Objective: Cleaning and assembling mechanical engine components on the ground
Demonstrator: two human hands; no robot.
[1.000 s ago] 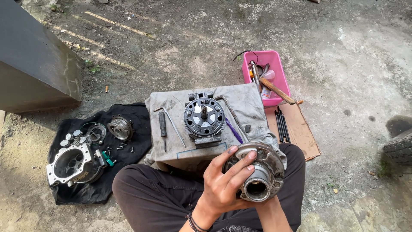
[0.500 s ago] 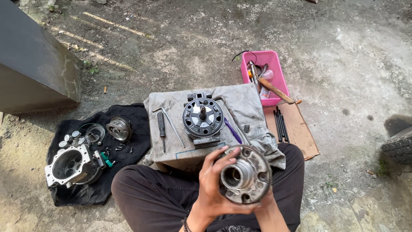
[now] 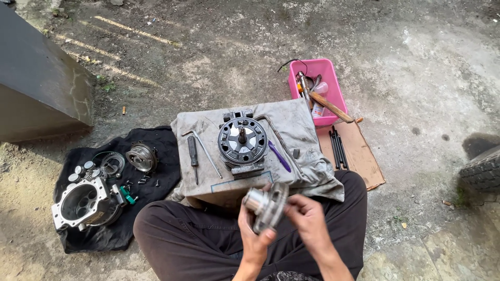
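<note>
I sit cross-legged on the ground with a round metal hub part held over my lap. My left hand grips its lower rim from below. My right hand holds its right edge with the fingertips. The part is turned edge-on, its short tube pointing left. Just beyond it a cloth-covered box carries a round black motor unit with a centre shaft, a screwdriver, a bent metal rod and a purple-handled tool.
A black cloth on my left holds a metal housing, a small round part and loose screws. A pink tray with a hammer sits behind a cardboard sheet bearing black rods. A dark slab stands far left, a tyre at right.
I have turned the hub part from facing the camera to edge-on and lowered it. My left hand shifted under it; my right hand came out onto its right edge.
</note>
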